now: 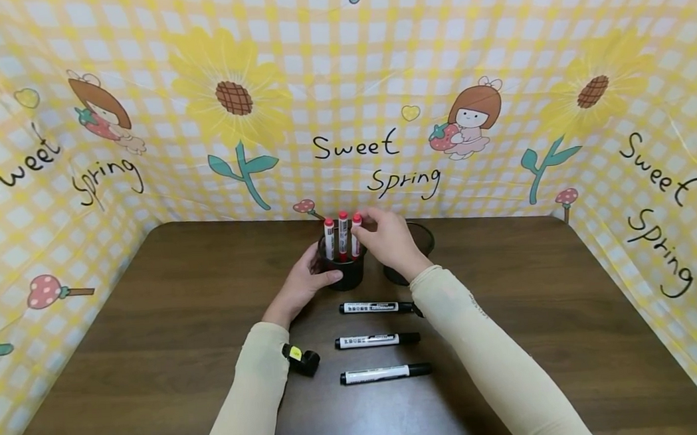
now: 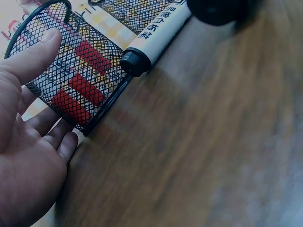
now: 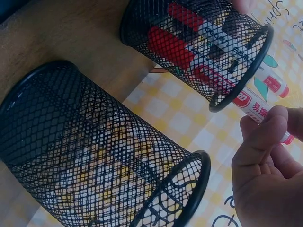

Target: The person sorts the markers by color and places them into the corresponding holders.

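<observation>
My left hand (image 1: 298, 280) grips a black mesh pen cup (image 1: 347, 279) at the back of the table, thumb across its near side. Three red-capped or red-ended whiteboard markers stand in this cup; two of them, a left marker (image 1: 329, 240) and a middle marker (image 1: 343, 234), are untouched. My right hand (image 1: 390, 240) pinches the top of the rightmost red marker (image 3: 250, 100), whose lower part is inside the cup. Through the mesh in the left wrist view, the red parts of the markers show near the cup's bottom. A second mesh cup (image 3: 104, 151) stands close by, partly hidden behind my right hand in the head view.
Three black markers lie in a column in front of the cups: a far one (image 1: 368, 307), a middle one (image 1: 368, 341) and a near one (image 1: 376, 374). A yellow checked cloth (image 1: 341, 98) hangs behind and beside the wooden table (image 1: 208, 272).
</observation>
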The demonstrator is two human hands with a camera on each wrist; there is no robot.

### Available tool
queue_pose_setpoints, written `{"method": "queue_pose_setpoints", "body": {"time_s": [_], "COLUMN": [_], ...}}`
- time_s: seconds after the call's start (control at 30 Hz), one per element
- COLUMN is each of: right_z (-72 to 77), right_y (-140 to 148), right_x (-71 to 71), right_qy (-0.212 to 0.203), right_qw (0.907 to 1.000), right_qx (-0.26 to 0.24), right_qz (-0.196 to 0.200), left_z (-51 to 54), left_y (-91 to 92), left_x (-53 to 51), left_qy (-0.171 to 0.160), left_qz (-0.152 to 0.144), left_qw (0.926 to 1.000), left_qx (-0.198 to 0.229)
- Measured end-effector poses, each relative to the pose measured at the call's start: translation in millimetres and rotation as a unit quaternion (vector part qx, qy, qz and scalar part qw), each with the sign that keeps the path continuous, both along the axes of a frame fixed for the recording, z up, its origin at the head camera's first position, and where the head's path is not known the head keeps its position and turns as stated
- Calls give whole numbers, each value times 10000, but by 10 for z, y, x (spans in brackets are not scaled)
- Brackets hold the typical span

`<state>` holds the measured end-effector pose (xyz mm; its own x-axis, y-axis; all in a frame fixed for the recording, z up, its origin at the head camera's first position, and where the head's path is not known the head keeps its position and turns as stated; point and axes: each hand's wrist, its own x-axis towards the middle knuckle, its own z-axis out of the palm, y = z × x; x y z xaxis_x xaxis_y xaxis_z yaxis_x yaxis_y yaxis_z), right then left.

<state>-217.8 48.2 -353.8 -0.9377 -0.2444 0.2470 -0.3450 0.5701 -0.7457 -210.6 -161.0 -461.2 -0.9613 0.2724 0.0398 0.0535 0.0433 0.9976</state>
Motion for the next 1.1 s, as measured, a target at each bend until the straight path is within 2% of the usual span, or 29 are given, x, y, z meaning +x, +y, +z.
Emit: {"method": "queue_pose_setpoints", "body": {"time_s": [0.4,0.6,1.1], "right_z": [-86,-111,-64], "right_y": [-34,-48,-70], "right_x": [-28,-39,-42], "right_qy": [-4,53,11], "right_qw": [9999,9999,9998], "right_qx": [117,152,180], "right_qz": [-4,-21,-126], "left_z": [-29,-6,9], "left_y": [1,5,2], "left_x": [-10,0,9], "left_qy": [4,6,-64], "left_qz": [-35,-17,-7], "left_qw": [10000,10000,10000], "left_qx": [20,12,-25]}}
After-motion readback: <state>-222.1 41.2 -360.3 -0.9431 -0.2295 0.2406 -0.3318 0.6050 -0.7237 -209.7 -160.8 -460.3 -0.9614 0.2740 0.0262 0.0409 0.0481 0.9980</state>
